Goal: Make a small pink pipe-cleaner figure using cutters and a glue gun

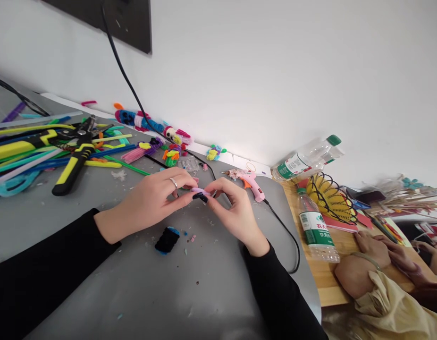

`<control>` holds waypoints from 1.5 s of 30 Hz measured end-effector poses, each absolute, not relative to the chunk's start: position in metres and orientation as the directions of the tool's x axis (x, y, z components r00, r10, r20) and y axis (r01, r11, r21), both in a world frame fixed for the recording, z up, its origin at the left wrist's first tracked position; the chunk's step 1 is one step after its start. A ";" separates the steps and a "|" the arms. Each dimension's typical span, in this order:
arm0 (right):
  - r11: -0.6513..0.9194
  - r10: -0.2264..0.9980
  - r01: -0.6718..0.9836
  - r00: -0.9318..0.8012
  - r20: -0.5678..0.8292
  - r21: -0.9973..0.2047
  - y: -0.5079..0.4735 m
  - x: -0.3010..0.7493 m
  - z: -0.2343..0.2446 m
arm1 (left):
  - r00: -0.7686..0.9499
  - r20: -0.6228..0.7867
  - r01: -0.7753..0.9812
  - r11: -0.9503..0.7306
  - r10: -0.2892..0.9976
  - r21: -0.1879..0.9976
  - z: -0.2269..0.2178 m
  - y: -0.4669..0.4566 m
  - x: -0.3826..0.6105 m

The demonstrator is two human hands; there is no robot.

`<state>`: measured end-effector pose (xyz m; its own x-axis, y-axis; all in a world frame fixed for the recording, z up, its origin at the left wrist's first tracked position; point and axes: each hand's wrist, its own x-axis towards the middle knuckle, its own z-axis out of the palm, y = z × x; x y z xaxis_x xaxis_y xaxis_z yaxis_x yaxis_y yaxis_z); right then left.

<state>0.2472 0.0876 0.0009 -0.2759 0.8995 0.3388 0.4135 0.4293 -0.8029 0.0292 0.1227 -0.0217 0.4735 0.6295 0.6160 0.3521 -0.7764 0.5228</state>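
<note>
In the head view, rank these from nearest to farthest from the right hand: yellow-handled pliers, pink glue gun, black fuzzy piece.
1. Pink glue gun: just right of the right hand.
2. Black fuzzy piece: left, nearer the wearer.
3. Yellow-handled pliers: far left, among coloured stems.

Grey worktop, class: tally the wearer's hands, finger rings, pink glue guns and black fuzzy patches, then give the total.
Hands (left hand, right hand): 2
Finger ring: 1
Pink glue gun: 1
Black fuzzy patch: 1
Total: 5

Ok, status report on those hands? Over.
Left hand, right hand: both pinching small lilac pipe-cleaner piece. Pink glue gun near right hand, untouched. Nothing seen blocking either hand.
</note>
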 end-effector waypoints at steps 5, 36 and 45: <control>0.485 0.871 0.430 -0.314 0.378 -0.761 0.088 0.248 -0.001 | 0.495 0.611 0.379 -0.786 0.618 0.488 -0.024 0.123 0.029; 0.622 0.781 0.544 -0.388 0.489 -0.563 0.088 0.250 -0.005 | 0.513 0.685 0.370 -0.853 0.517 0.367 -0.029 0.127 0.030; 0.608 0.791 0.558 -0.366 0.490 -0.565 0.088 0.249 -0.005 | 0.492 0.698 0.390 -0.849 0.520 0.357 -0.025 0.126 0.030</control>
<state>0.2492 0.0879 -0.0048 -0.3660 0.7913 0.4898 0.5583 0.6078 -0.5646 0.0303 0.1258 -0.0245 0.4921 0.5199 0.6982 0.3904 -0.8487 0.3567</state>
